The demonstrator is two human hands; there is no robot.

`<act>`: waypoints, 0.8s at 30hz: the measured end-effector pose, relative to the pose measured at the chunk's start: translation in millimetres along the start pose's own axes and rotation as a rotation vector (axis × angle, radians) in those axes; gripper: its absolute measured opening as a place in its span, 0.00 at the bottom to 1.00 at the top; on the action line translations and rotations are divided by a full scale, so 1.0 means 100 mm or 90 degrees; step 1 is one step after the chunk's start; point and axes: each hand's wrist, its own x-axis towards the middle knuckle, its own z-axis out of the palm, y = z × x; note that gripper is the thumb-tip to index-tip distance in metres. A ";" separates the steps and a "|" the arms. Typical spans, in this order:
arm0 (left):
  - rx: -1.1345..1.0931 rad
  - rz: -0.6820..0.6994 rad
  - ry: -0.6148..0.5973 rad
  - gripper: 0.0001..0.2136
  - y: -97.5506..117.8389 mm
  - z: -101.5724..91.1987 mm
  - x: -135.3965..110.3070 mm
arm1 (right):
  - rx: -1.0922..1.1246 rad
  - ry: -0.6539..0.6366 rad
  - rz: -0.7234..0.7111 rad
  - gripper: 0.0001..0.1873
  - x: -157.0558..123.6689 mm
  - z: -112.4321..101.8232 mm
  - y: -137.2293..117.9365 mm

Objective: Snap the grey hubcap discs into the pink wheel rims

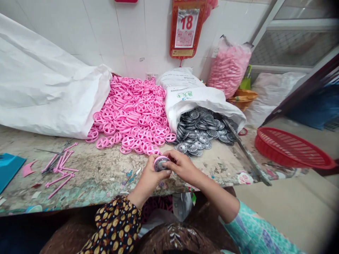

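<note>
Above the table's front edge, my left hand (149, 178) is closed round a toy wheel (160, 163), a pink rim with a grey hubcap disc against it. My right hand (182, 168) grips the same wheel from the right, thumb on the grey face. Whether the disc sits fully inside the rim I cannot tell. Just beyond my hands lies a big heap of pink spoked wheels (135, 113), spilling from a white sack (53, 88). Right of it, grey hubcap discs (198, 132) spill from a second white sack (182, 90).
Pink and grey rods (62, 162) lie at the left beside a blue sheet (10, 169). A long metal bar (249, 155) juts over the worn table's (97, 176) front edge. A red basket (291, 148) stands at the right. Behind it are a bag of pink parts (230, 67) and white bags (272, 91).
</note>
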 end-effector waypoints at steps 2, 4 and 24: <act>0.069 -0.004 0.013 0.19 -0.02 0.02 -0.01 | 0.031 0.014 0.018 0.09 -0.02 0.05 0.00; 0.112 -0.006 0.027 0.17 -0.02 0.04 -0.03 | 0.092 0.038 0.036 0.07 -0.02 0.10 0.01; 0.913 0.193 0.128 0.13 -0.06 -0.54 0.25 | -0.345 -0.102 0.053 0.15 -0.45 0.17 0.26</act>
